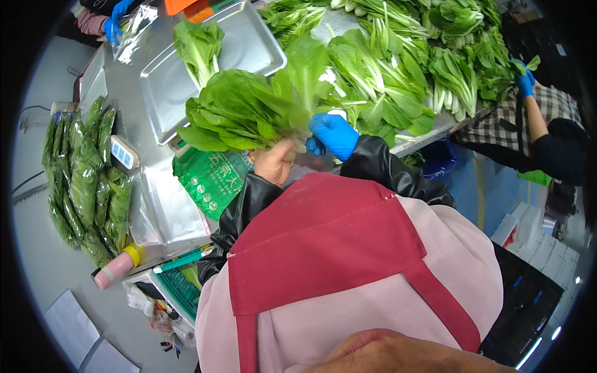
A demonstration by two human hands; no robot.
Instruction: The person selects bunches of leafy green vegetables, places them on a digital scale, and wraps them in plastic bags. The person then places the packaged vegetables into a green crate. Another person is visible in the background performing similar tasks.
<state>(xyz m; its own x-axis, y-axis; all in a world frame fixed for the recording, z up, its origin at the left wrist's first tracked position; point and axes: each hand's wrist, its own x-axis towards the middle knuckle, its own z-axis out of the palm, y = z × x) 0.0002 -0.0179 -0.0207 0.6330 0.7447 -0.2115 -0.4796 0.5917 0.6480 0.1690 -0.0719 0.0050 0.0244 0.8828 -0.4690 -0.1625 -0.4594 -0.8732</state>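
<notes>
My bare left hand (276,161) grips a bunch of leafy greens (238,109) by the stalk ends, its leaves fanning away from me over the table's front edge. Close beside it, my blue-gloved right hand (333,135) has its fingers curled at the foot of a motion-blurred green leaf (305,70), which it appears to hold. The stalk end at its fingertips is partly hidden. Beneath my left hand lies a green printed plastic bag (205,179). Past the bunch, a single head of greens (198,49) rests on a metal tray (161,112).
Loose greens (373,70) are heaped at the right. Bagged greens (84,172), a white power strip (124,152), clear plastic bags (172,205) and a pink bottle (114,270) lie left. Co-workers' gloved hands (526,81) show at right and far left. A green crate (179,284) stands below.
</notes>
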